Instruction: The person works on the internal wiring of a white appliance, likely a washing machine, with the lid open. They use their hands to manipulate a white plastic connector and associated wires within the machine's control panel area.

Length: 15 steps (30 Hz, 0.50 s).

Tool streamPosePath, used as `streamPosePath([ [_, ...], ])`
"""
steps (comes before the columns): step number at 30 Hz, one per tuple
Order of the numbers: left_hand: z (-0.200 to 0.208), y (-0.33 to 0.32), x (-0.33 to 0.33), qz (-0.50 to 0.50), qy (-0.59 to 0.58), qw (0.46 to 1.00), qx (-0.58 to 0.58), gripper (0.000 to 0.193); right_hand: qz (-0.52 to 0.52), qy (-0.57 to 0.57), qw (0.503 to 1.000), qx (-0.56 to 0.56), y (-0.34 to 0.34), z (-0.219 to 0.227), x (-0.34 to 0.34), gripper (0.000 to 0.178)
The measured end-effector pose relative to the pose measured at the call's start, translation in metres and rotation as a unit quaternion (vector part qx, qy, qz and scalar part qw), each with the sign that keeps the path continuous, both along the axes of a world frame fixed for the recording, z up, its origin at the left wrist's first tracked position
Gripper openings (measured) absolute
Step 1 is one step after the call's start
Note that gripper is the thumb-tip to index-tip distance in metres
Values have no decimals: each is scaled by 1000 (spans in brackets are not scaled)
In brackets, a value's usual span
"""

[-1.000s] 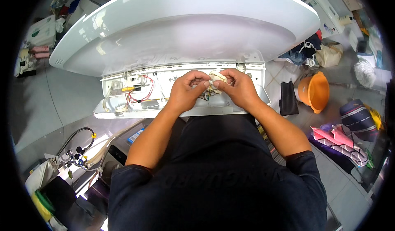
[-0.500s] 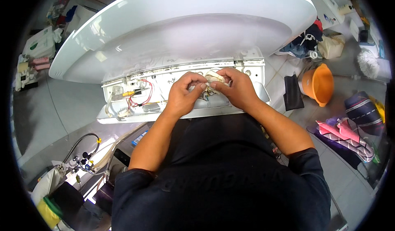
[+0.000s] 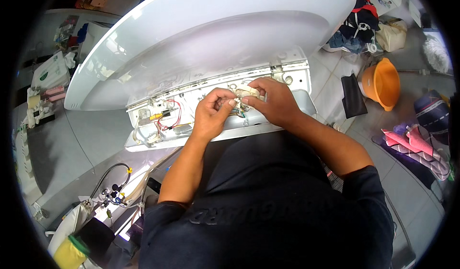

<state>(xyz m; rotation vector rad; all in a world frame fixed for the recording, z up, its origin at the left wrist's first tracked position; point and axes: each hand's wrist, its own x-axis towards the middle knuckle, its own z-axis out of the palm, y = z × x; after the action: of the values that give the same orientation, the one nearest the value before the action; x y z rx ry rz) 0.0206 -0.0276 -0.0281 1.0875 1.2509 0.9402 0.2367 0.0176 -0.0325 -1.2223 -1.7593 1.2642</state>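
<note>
A long white appliance housing (image 3: 220,134) lies across in front of my body, its inside exposed. Over its middle, my right hand (image 3: 278,101) is closed round a small off-white part (image 3: 250,92) whose kind I cannot tell. My left hand (image 3: 209,117) is closed in a pinch right beside that part, thumb against forefinger; what sits between them is too small to make out. Thin coloured wires (image 3: 241,113) hang below the fingertips into the housing. Left of my hands, a red wire loop (image 3: 178,118) and a yellow-and-black piece (image 3: 159,116) rest inside the housing.
Behind the housing rises a large curved white panel (image 3: 230,22). An orange basin (image 3: 383,84), a black pouch-like item (image 3: 353,95) and pink cloth (image 3: 413,143) lie at right. Hoses with a valve set (image 3: 115,195) are at lower left.
The view has shifted, so the housing appears slightly farther right and tilted. My left fingers have drawn a little apart from my right ones, and more coloured wire shows between them.
</note>
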Motion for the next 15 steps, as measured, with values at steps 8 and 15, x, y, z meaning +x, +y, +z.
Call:
streamPosePath([
  [8,-1,-1,1,4,14,1000,-6,12,-3,-2,1000,1,0,3,0,33],
  [15,1,-2,1,2,6,1000,-2,12,7,-18,1000,-12,1,3,1,36],
])
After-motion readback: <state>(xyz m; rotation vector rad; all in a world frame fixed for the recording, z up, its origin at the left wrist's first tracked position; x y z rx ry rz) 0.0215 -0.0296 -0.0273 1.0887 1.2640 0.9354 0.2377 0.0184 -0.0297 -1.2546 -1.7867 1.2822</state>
